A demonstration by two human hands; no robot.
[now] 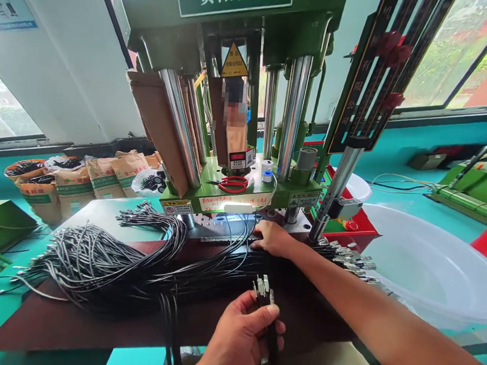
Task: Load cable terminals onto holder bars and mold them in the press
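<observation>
My left hand [241, 330] is closed around a small bunch of black cables, whose silver metal connectors [263, 287] stick up above the thumb. Reaching forward, my right hand [273, 238] is at the lower bed of a green press [243, 191], its curled fingertips close to several thin cables [233, 240] that run over the metal mould plate [204, 230]. What those fingertips pinch is too small to make out. A large bundle of black cables [100, 256] with metal ends is spread across the brown board [28, 329], left of both hands.
Red-handled pliers [233, 183] lie on the press ledge beside a blue-and-white tape roll [267, 176]. More cable connectors [357, 260] rest past my right forearm, by a large white tub [430, 262]. Paper sacks [74, 184] stand at the back left. Steel columns [293, 119] rise above the bed.
</observation>
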